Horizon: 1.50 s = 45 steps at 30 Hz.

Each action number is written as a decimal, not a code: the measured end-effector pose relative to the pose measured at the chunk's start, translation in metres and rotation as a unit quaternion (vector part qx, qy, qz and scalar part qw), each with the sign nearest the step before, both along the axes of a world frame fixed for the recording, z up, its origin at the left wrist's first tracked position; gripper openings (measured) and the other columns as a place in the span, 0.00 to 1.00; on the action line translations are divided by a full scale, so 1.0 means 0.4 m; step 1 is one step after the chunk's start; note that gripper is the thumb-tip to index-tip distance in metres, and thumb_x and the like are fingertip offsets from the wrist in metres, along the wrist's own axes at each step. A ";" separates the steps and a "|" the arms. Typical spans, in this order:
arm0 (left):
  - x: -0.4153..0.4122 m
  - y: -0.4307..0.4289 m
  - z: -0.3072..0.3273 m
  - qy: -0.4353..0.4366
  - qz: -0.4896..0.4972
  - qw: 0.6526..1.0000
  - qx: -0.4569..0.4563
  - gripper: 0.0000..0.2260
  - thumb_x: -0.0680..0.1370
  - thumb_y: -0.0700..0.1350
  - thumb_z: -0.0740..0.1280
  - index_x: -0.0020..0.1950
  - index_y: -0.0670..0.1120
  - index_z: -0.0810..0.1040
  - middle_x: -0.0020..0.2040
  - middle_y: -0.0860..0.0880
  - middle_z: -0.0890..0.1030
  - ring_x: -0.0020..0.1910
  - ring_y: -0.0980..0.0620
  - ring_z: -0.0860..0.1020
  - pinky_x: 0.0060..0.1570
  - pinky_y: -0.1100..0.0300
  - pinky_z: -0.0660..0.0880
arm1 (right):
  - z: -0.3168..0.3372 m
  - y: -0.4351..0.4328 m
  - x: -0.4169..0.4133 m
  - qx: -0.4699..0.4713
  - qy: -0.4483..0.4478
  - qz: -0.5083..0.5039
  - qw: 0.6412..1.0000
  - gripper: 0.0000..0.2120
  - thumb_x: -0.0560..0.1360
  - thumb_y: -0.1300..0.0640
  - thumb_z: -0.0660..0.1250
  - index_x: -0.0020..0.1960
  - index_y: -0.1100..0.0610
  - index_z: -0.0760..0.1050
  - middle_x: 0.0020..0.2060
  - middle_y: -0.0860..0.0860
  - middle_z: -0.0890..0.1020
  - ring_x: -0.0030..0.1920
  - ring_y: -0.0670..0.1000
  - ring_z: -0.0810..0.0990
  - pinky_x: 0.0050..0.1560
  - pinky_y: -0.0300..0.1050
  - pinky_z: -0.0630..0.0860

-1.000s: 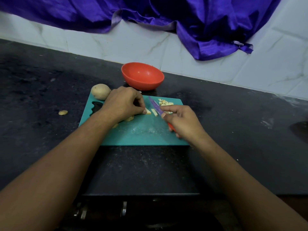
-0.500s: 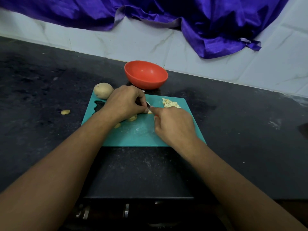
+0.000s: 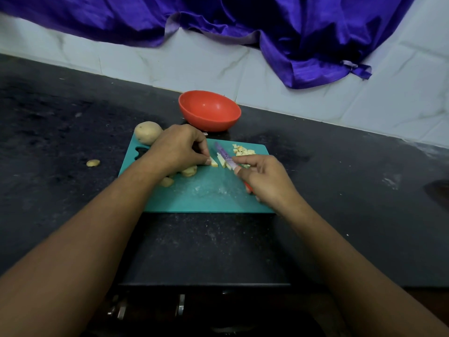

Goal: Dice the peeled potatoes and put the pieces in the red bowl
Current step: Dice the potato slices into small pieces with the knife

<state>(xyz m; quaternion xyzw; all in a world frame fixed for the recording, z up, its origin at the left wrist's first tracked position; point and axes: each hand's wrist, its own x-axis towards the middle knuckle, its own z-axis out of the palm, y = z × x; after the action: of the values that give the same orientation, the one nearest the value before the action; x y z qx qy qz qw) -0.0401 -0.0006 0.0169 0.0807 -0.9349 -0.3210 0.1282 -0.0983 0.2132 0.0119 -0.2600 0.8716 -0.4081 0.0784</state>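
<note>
A small potato scrap (image 3: 92,163) lies alone on the dark counter (image 3: 340,190), well left of the board (image 3: 206,198). A whole potato (image 3: 148,132), pale and smooth, sits at the board's far left corner, partly off its edge. The left hand (image 3: 178,149) is curled knuckles-up over the board, and its thumb and fingertips pinch a pale yellow strip (image 3: 213,162) against the surface. Two rounded chunks (image 3: 189,171) lie just under its wrist side. The red bowl (image 3: 210,110) stands on the counter just past the board's far edge, with nothing visible inside. More cut strips lie beside the pinched one, and the purple blade of the knife (image 3: 224,155) lies across them, tip pointing away. A heap of small dice (image 3: 243,152) sits near the far right corner. The right hand (image 3: 264,178) grips the knife's red handle, forefinger stretched along the blade's back.

The board's near edge lies close to a step in the counter front. The counter runs on well past the board on both sides.

Half a second ago the right hand was hard against the left and hid the blade. Now it has drawn back to the right and the blade shows.
</note>
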 end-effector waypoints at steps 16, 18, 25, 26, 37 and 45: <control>-0.007 -0.002 -0.013 0.011 0.008 1.000 -0.024 0.08 0.71 0.48 0.80 0.37 0.54 0.83 0.38 0.60 0.84 0.43 0.62 0.81 0.52 0.53 0.80 | 0.021 -0.081 0.090 0.285 0.319 0.038 0.903 0.22 0.83 0.53 0.59 0.76 0.41 0.69 0.49 0.52 0.82 0.51 0.57 0.81 0.42 0.48 0.66; -0.007 0.000 -0.011 0.007 0.010 1.000 -0.023 0.08 0.71 0.48 0.80 0.37 0.54 0.82 0.38 0.60 0.84 0.43 0.62 0.81 0.52 0.53 0.80 | 0.023 -0.085 0.086 0.310 0.327 0.049 0.892 0.22 0.83 0.54 0.59 0.76 0.43 0.68 0.48 0.52 0.81 0.49 0.57 0.80 0.41 0.48 0.66; -0.006 0.001 -0.013 0.010 0.012 1.000 -0.027 0.09 0.71 0.48 0.81 0.37 0.54 0.82 0.39 0.60 0.84 0.44 0.61 0.81 0.52 0.52 0.81 | -0.004 -0.019 0.035 0.125 0.131 0.039 0.983 0.15 0.81 0.50 0.66 0.65 0.39 0.80 0.28 0.45 0.75 0.31 0.46 0.73 0.35 0.44 0.67; -0.005 0.002 -0.014 0.013 0.011 0.999 -0.031 0.09 0.70 0.48 0.81 0.37 0.54 0.82 0.39 0.60 0.84 0.44 0.61 0.81 0.52 0.51 0.80 | -0.006 -0.007 0.024 0.060 0.067 0.036 0.995 0.13 0.81 0.50 0.68 0.63 0.40 0.81 0.27 0.45 0.74 0.29 0.47 0.72 0.33 0.44 0.67; -0.009 0.007 -0.023 0.015 -0.008 1.000 -0.019 0.14 0.72 0.49 0.80 0.55 0.56 0.82 0.51 0.60 0.84 0.50 0.61 0.80 0.55 0.54 0.80 | 0.020 0.027 -0.012 -0.149 -0.184 -0.013 0.972 0.11 0.81 0.59 0.69 0.62 0.52 0.83 0.28 0.55 0.76 0.21 0.46 0.67 0.21 0.38 0.63; -0.019 0.008 -0.025 -0.005 0.019 0.989 -0.145 0.13 0.75 0.57 0.75 0.58 0.56 0.84 0.57 0.58 0.83 0.57 0.55 0.80 0.58 0.50 0.78 | 0.008 0.029 0.003 0.185 0.170 -0.021 0.968 0.17 0.81 0.49 0.65 0.68 0.40 0.78 0.30 0.46 0.77 0.33 0.47 0.77 0.35 0.45 0.71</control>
<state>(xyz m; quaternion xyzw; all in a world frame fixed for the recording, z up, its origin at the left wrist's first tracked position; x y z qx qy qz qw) -0.0478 0.0028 0.0070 0.0803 -0.9705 -0.1793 0.1400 -0.0972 0.2248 0.0150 -0.2882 0.9378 -0.1909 -0.0332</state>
